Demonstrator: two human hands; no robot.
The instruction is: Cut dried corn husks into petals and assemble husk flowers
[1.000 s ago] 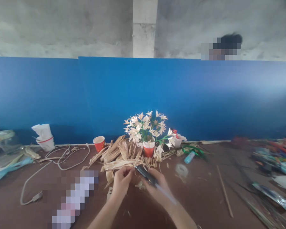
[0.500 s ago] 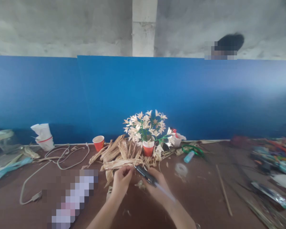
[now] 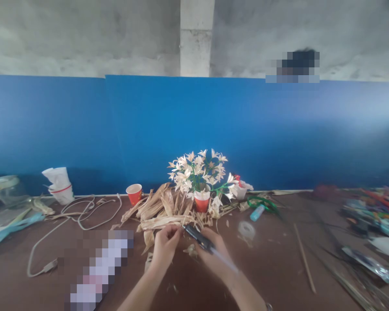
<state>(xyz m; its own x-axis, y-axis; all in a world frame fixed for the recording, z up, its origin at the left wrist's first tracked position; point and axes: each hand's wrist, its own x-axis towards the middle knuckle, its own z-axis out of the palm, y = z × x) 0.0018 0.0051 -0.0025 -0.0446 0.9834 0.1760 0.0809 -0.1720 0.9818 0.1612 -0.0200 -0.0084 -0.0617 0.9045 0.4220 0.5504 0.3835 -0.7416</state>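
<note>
Cable [image 3: 50,266], thin, smooth and white, loops over the brown table [image 3: 197,285] well left of the flowers [image 3: 199,161], whose pale petals taper to points on green stems. Between cable and flowers sit a round-rimmed paper cup [image 3: 135,196] and dry, crinkled husks [image 3: 168,203]. Front-left of the flowers, the left hand [image 3: 166,242] curls inward, fingertips together; whether they pinch anything is hidden. Before the flowers slants a black glue gun [image 3: 198,237], nozzle beside those fingertips, translucent rod behind, the right hand [image 3: 215,249] clamped around it. Right of the flowers lie a ring of tape [image 3: 253,233] and a slim stick [image 3: 305,259].
</note>
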